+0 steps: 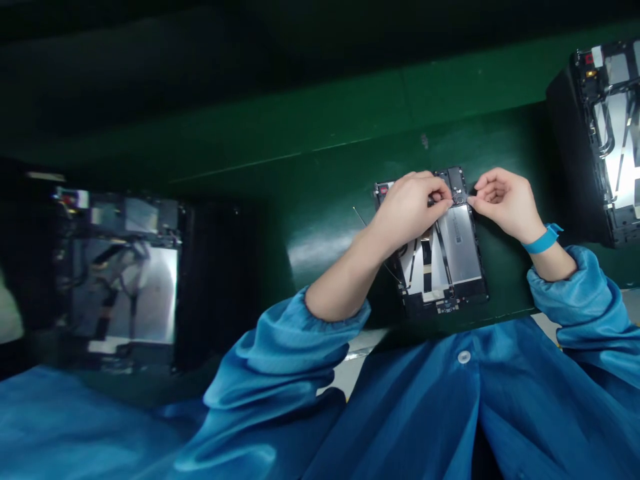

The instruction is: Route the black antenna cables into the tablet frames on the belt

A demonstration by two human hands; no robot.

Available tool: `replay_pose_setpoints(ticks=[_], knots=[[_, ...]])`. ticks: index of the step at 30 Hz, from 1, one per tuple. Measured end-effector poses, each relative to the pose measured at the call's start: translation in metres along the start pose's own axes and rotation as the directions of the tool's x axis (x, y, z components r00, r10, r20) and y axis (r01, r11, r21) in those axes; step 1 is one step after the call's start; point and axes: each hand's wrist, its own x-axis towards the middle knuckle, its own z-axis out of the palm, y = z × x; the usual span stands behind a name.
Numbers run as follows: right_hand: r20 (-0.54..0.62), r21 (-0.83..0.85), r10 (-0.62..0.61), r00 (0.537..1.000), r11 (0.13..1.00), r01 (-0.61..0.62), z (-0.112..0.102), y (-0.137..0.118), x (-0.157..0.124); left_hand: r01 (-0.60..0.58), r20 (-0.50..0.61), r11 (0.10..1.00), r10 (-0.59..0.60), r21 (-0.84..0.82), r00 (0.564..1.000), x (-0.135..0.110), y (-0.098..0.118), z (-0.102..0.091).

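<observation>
Left hand [407, 213] is clenched at the top edge of an opened tablet chassis [440, 267], its grip pinching a small part [457, 199] that is partly hidden. Right hand [505, 203], wearing a blue wristband [543, 239], has fingertips [473, 199] at that spot; its grip cannot be determined. The chassis lies flat on the green bench [480, 127], with another opened tablet [607, 133] to the right and a third [123, 287] to the left.

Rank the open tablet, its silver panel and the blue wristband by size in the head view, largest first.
Open tablet, then silver panel, then blue wristband.
</observation>
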Motion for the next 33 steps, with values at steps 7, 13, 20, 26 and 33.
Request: replay_pose_setpoints(ticks=[7,13,20,26,33], knots=[[-0.001,0.008,0.000,1.000,1.000,0.000,-0.004,-0.001,0.001,0.008,0.047,0.999,-0.006,-0.031,0.999,0.007,-0.001,-0.003],[0.004,-0.017,-0.001,1.000,1.000,0.001,-0.008,0.000,0.001,0.011,0.038,1.000,-0.012,0.015,0.999,0.008,0.002,-0.002],[-0.035,0.024,-0.053,0.998,0.998,0.054,-0.008,-0.003,0.002,0.020,0.022,0.985,-0.024,0.173,0.999,0.010,0.017,0.000],[-0.041,0.026,-0.119,0.992,0.992,0.120,0.004,-0.012,0.008,-0.025,-0.046,0.999,0.027,0.030,0.999,0.011,0.015,0.009],[0.038,-0.008,-0.049,0.998,0.999,0.049,0.011,0.002,0.015,0.146,-0.139,0.989,-0.143,0.014,0.980,0.007,0.011,0.018]])
